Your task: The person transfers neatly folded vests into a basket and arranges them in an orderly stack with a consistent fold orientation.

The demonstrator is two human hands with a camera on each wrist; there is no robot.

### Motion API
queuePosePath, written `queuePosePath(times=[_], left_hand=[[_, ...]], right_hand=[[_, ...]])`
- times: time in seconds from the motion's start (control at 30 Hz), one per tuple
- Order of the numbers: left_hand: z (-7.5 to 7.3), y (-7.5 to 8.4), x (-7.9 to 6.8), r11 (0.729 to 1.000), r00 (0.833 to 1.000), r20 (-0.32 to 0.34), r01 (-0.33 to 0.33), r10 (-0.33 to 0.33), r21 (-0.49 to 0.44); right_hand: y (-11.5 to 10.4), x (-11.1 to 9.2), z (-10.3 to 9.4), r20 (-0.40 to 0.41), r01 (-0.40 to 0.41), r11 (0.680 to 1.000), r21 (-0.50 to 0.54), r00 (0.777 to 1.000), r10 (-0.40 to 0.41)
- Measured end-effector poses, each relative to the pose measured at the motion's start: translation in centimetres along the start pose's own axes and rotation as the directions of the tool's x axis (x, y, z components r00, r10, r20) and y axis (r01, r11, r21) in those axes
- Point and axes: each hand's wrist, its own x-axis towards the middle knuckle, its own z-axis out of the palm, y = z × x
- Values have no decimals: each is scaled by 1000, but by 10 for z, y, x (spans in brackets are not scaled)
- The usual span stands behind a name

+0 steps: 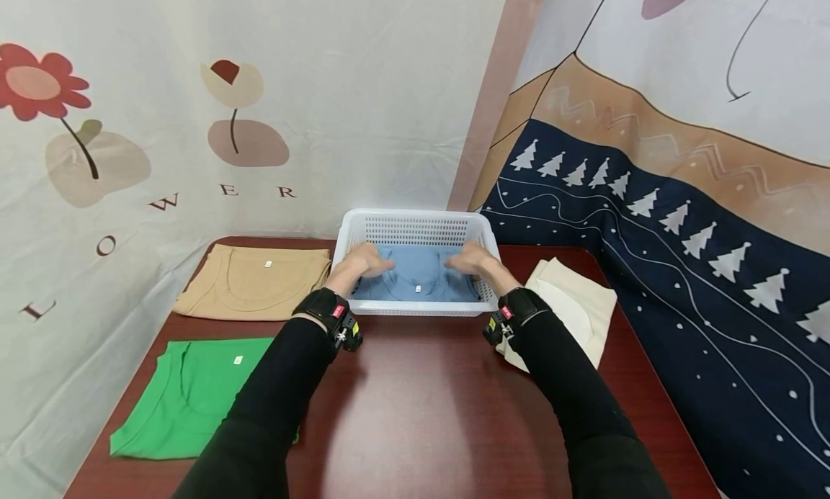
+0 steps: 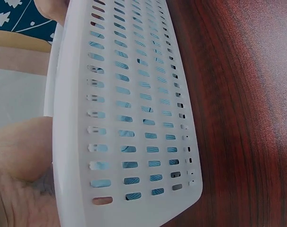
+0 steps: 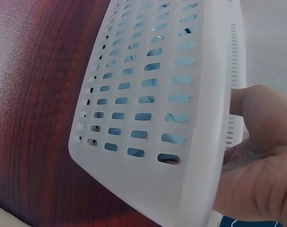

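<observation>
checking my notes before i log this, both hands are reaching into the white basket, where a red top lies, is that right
The colour is wrong: the head view shows that the top in the white basket is blue. The left hand and right hand do reach in.

The light blue garment [image 1: 415, 265] lies folded and flat between the fingers of the left hand [image 1: 364, 260] and right hand [image 1: 475, 260], its curved neckline midway between the two thumbs, its small white label [image 1: 418, 289] nearer than they are. The upright white plastic basket [image 1: 418, 308], rectangular and slot-walled, surrounds the garment, its near rim in front of the fingers.
</observation>
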Motion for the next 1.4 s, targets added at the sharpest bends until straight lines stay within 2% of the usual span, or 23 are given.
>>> queuePosePath(times=[0.07, 0.13, 0.37, 0.5, 0.53, 0.6, 0.73, 0.8, 0.9, 1.03, 1.1, 1.17, 1.27, 1.4], left_hand=[[-1, -1, 4, 1000, 1000, 20, 10, -10, -1], [-3, 0, 3, 1000, 999, 36, 15, -14, -14], [2, -7, 20, 996, 998, 52, 50, -46, -72], [4, -15, 31, 997, 998, 51, 39, -35, -63], [5, -15, 32, 998, 998, 48, 33, -31, -59], [4, -16, 30, 998, 999, 47, 22, -19, -61], [3, -13, 19, 996, 999, 37, 5, -1, -93], [3, -15, 19, 994, 1000, 25, -11, 14, -113], [5, -20, 23, 991, 999, 4, -32, 32, -127], [10, -30, 36, 986, 996, -66, -62, 52, -155], [10, -32, 33, 982, 992, -107, -83, 66, -171], [6, -28, 23, 979, 985, -145, -113, 88, -172], [-4, -19, -5, 968, 975, -181, -162, 128, -190], [-11, -14, -32, 949, 948, -238, -256, 210, -182]], right_hand=[[-6, -13, -2, 10, -6, 1000, 28, 1000, 5], [-6, -12, -2, 14, -9, 999, 51, 1000, 8], [-6, -20, -3, 3, 12, 998, 55, 1000, -12], [-4, -24, 0, -7, 38, 999, 35, 999, -38], [1, -17, 1, -14, 54, 998, 24, 998, -53], [1, -20, 2, -20, 69, 997, 19, 997, -69], [3, -23, 3, -25, 96, 995, 18, 995, -95], [1, -32, 2, -31, 109, 993, 36, 994, -108], [3, -38, 1, -69, 153, 986, 59, 986, -149], [7, -39, 1, -126, 216, 975, 47, 970, -208], [9, -39, 2, -146, 240, 970, 44, 962, -232], [10, -40, 2, -163, 264, 963, 47, 954, -253], [12, -42, 2, -196, 309, 951, 24, 934, -298], [14, -48, 2, -223, 369, 928, -44, 902, -369]])
